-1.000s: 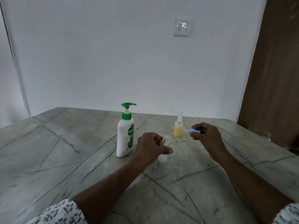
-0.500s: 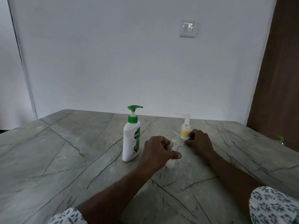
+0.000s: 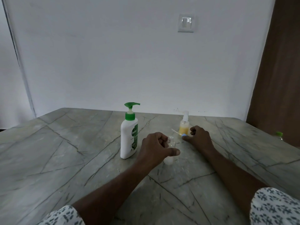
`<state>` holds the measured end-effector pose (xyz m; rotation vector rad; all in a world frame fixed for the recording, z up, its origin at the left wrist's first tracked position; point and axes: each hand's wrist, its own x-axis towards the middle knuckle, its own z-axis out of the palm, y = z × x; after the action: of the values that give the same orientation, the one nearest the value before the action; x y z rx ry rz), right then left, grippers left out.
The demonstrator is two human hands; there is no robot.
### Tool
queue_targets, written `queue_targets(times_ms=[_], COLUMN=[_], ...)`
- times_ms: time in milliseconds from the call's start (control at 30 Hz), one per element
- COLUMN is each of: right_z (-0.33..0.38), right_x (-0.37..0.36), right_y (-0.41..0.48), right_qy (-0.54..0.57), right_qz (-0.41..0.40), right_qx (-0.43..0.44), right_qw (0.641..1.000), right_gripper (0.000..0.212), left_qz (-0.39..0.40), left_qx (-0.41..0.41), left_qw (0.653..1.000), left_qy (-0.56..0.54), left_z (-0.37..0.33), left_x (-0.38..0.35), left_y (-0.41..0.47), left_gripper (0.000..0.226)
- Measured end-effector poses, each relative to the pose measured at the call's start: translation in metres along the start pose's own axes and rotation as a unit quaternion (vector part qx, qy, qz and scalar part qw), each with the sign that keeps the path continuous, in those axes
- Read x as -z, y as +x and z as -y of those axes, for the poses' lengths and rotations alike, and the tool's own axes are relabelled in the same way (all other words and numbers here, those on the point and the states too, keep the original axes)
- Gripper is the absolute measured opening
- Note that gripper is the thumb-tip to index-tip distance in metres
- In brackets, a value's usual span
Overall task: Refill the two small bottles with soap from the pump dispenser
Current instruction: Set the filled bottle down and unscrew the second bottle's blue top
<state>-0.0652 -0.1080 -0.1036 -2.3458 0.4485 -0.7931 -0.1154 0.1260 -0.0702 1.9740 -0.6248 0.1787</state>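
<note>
Left hand (image 3: 155,146) grips the uncapped small clear bottle (image 3: 171,143) upright on the table (image 3: 65,151), evidently steadying its open neck for filling, with the pump dispenser (image 3: 129,137) just to its left, while right hand (image 3: 200,137) pinches the blue cap (image 3: 184,135) low beside the yellow-filled small bottle (image 3: 184,127), apparently to park it.

Pump dispenser (image 3: 129,135): mid-frame, upright on the tabletop (image 3: 65,151), left of both bottles.
Open bottle (image 3: 171,142): just right of it, in the left hand (image 3: 155,149).
Spray bottle (image 3: 184,127): behind, farther right.
Cap (image 3: 184,135): before the spray bottle, in the right hand (image 3: 199,137).
</note>
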Motion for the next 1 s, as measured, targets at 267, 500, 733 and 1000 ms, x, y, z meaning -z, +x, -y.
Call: queue_targets(times_ms=[267,500,733,1000], right_z=[0.047,0.061,0.061,0.072], right_x=[0.059,0.049,0.034,0.032], right_y=[-0.042,-0.104,-0.103,-0.102], right_qy=[0.111,0.131,0.214,0.375], right_qz=[-0.007,0.242,0.194,0.130], right_qx=[0.085,0.144,0.162,0.102], right_qw=[0.990,0.951,0.944,0.912], right_gripper=[0.028,0.029,0.015,0.036], left_qz=[-0.027,-0.290,-0.385,-0.141], left_qx=[-0.012,-0.206,-0.057,0.055], left_qw=[0.999,0.934,0.921,0.964], left_qy=[0.032,-0.038,0.023,0.218], left_z=[-0.007,-0.031,-0.052,-0.076], left_x=[0.003,0.035,0.133,0.129], left_y=[-0.003,-0.012,0.056,0.112], left_gripper=[0.063,0.016,0.029,0.034])
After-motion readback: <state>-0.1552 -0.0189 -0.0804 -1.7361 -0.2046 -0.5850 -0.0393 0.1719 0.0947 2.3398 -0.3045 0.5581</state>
